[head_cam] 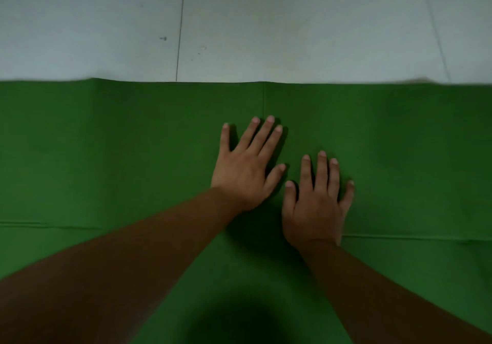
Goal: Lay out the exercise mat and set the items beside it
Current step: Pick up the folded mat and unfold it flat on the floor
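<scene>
Far left: the green exercise mat (106,144) lies flat on a pale tiled floor (319,29) and runs out of frame on both sides. Its far edge crosses the view from left to right. A lengthwise crease (48,225) shows at the near left. Beyond the mat, a grout line (180,32) runs away from the wearer.

Centre: the left hand (247,162) lies palm-down on the mat, fingers straight and spread, gripping nothing. Its fingertips point toward the far edge and reach the lower end of a short cross crease (264,98), which runs down from that edge.

Right of centre: the right hand (316,197) lies just beside the left and nearer the wearer. It is also flat, with fingers extended, pressing the mat rather than holding it. A second lengthwise crease (412,237) leaves the wrist toward the right.

Assessment: the mat's long axis appears to run left to right, across both forearms. Both hands sit at the middle, so any smoothing stroke would run outward, the left hand leftward and the right hand rightward. The left hand is nearer the cross crease. The mat appears largely unrolled. The items to set beside it are not in view.
</scene>
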